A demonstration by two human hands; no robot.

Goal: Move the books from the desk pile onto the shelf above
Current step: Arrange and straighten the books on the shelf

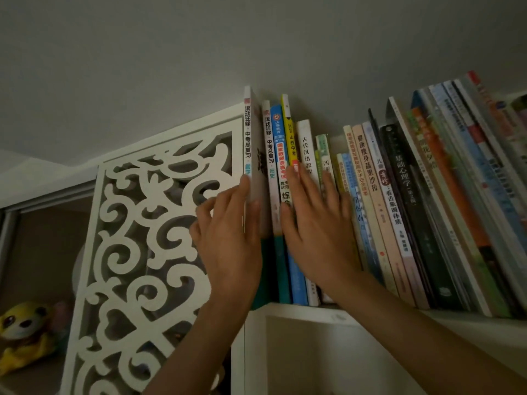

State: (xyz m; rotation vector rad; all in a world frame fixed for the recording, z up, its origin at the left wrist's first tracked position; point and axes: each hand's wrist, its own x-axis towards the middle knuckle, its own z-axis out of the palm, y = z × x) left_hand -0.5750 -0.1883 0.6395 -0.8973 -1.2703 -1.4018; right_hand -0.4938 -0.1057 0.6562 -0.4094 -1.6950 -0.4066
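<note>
A row of upright books stands on the white shelf (370, 312). At its left end is a tall white book (247, 138) with a printed spine. My left hand (228, 238) lies against this book's spine and left side, fingers straight, thumb on the right of the spine. My right hand (313, 220) presses flat, fingers spread, on the spines of the neighbouring books (288, 138), a blue one, a yellow one and a white one. Further right, more books (445, 195) lean to the left. The desk pile is out of view.
A white carved fretwork panel (137, 238) stands just left of the books. Behind and left of it is a lower compartment with a yellow plush toy (25, 334). A grey wall rises above the shelf. Below the shelf is an open white compartment (328, 354).
</note>
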